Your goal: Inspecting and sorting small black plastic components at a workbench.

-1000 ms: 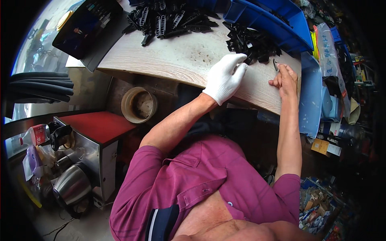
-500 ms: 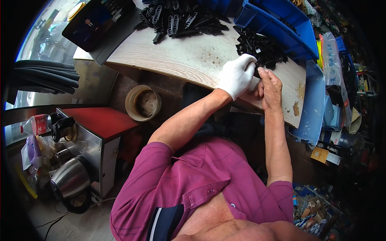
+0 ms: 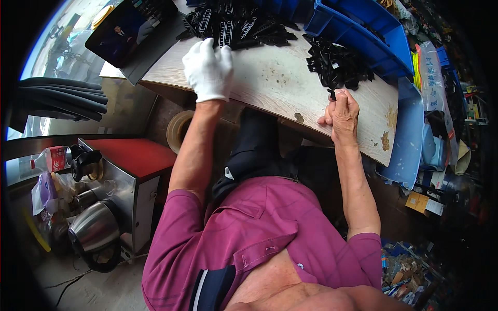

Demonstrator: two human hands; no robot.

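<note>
Fingers of right hand (image 3: 344, 115) pinch black piece (image 3: 331, 94); gloved left hand (image 3: 208, 71) outstretched near black pile (image 3: 249, 32), fingers parted.

At the fingertips of the right hand (image 3: 344, 115), a dark piece (image 3: 332, 94) is too small to be identified. The bucket (image 3: 173, 132) is partly covered by the left forearm (image 3: 193, 150); beyond the left hand (image 3: 208, 71), the tablet (image 3: 124, 36) is cut off by the top edge.

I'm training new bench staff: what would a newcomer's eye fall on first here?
Probably the white-gloved left hand, at the near edge of the left pile of black parts. Next, the bare right hand, holding a small black piece just below the right pile. The magenta shirt fills the lower middle.
</note>
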